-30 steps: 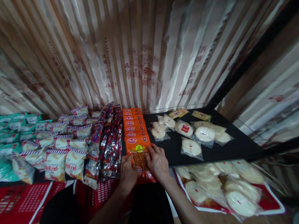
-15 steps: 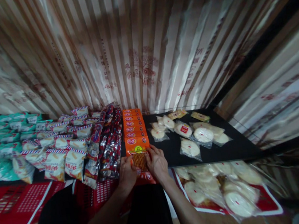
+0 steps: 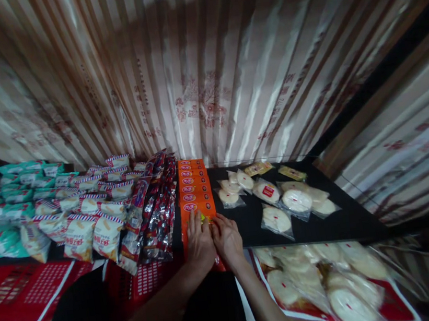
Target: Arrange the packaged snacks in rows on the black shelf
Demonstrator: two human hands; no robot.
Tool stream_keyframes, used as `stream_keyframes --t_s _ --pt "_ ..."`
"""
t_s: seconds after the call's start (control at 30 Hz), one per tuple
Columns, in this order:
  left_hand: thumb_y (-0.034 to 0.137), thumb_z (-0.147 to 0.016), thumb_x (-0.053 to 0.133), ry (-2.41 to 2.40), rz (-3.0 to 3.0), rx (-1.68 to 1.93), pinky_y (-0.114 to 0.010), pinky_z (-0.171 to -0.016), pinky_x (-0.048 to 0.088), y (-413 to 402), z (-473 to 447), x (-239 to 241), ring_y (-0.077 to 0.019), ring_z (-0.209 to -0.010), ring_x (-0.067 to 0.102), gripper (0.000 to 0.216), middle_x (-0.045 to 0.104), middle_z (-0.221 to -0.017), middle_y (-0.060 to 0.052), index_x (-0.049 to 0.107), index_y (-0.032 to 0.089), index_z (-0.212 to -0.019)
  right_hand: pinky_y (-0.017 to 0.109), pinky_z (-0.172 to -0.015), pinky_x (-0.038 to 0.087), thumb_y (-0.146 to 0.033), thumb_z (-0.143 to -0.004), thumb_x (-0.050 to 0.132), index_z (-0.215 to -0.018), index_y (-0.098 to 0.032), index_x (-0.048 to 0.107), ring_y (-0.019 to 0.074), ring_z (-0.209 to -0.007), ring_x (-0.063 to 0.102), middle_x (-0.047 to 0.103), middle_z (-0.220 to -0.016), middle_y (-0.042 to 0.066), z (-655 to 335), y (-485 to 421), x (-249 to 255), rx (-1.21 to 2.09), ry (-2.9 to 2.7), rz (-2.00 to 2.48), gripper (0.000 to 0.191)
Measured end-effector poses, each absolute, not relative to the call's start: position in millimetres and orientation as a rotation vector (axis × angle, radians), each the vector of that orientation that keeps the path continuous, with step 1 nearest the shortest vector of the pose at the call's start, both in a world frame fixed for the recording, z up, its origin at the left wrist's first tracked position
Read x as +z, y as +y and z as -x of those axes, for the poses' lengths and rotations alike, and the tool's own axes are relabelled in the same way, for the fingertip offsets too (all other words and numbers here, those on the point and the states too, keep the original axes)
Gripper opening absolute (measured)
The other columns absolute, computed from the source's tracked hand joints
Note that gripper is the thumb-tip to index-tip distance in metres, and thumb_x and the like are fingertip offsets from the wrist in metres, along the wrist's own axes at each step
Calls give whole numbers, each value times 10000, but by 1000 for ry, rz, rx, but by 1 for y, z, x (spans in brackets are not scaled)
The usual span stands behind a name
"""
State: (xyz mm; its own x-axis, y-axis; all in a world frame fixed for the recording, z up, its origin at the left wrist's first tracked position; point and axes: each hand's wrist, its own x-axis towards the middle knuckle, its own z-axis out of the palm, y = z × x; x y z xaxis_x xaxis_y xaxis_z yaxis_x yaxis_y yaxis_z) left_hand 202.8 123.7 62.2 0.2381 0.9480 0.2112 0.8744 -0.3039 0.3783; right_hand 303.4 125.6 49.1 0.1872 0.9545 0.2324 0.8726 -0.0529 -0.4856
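Note:
A row of overlapping orange snack packets (image 3: 195, 187) lies on the black shelf in front of me. My left hand (image 3: 200, 240) rests over the front packet, its fingers stretched out flat and covering most of it. Against that packet's right side, my right hand (image 3: 227, 235) curls its fingers around the edge, close beside the left hand. The packet's lower end shows only as a red strip below my hands. Shiny dark red packets (image 3: 160, 215) stand stacked just left of the orange row.
White chip bags (image 3: 78, 236) and teal bags (image 3: 5, 238) fill the shelf's left. Right of my hands, clear-wrapped round pale cakes (image 3: 275, 219) lie on the black shelf (image 3: 326, 230). More wrapped cakes (image 3: 350, 306) sit below on red packaging. A pleated curtain (image 3: 196, 78) hangs behind.
My left hand has moved from the packet's left edge to lie across its front, near the right hand. The right hand stays at the right edge. The view has shifted slightly.

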Motion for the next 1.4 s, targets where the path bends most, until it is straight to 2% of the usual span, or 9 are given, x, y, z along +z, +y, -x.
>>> stream_keyframes --t_s 0.13,0.23,0.37,0.5,0.83,1.0,1.1,1.4 --pt "221 -875 372 1834 -2330 546 -465 -1079 290 143 -214 50 -269 -1346 267 445 416 -1400 -117 458 132 -1302 370 -910 417 -185 -837 351 -993 -104 676 230 -1019 570 661 -1071 141 -312 131 38 220 -1652 1836 370" --pt "322 -882 382 1866 -2340 503 -481 -1102 232 145 -217 46 -288 -1354 239 492 392 -1418 -110 415 144 -1339 385 -918 424 -234 -851 342 -977 -118 670 226 -997 583 673 -1027 136 -317 138 35 271 -1562 1747 370" --pt "456 -817 463 1853 -2355 471 -545 -1102 156 141 -218 49 -348 -1361 181 641 348 -1441 -124 368 143 -1368 402 -987 386 -390 -886 321 -1095 -120 617 225 -1125 528 617 -1165 145 -321 159 41 442 -1447 1646 452" --pt "537 -759 500 1811 -2330 457 -569 -1092 136 139 -219 51 -375 -1361 157 761 331 -1449 -130 329 144 -1388 398 -1052 322 -482 -895 278 -1260 -116 500 216 -1227 454 515 -1309 143 -320 184 49 671 -1396 1625 563" --pt "519 -790 430 1786 -2366 374 -584 -1085 110 141 -216 50 -385 -1368 114 727 274 -1478 -116 298 150 -1402 406 -1107 219 -532 -890 236 -1289 -83 475 218 -1316 337 424 -1387 158 -310 204 40 719 -1346 1597 646" --pt "539 -800 411 1775 -2338 378 -584 -1086 109 143 -212 50 -382 -1367 125 718 281 -1474 -120 317 147 -1394 408 -1106 225 -524 -891 232 -1296 -50 458 225 -1313 339 416 -1386 179 -305 206 39 708 -1361 1604 664" --pt "552 -793 419 1773 -2334 408 -586 -1087 102 146 -208 48 -386 -1368 113 730 281 -1474 -123 322 146 -1392 405 -1107 226 -527 -894 237 -1312 -82 445 217 -1315 335 410 -1396 157 -300 209 38 704 -1359 1602 645" --pt "456 -789 456 1767 -2337 438 -561 -1095 134 148 -202 49 -370 -1370 122 700 289 -1470 -123 317 131 -1393 412 -1083 258 -519 -898 226 -1286 -77 464 233 -1280 382 460 -1345 177 -297 219 38 619 -1358 1640 635"
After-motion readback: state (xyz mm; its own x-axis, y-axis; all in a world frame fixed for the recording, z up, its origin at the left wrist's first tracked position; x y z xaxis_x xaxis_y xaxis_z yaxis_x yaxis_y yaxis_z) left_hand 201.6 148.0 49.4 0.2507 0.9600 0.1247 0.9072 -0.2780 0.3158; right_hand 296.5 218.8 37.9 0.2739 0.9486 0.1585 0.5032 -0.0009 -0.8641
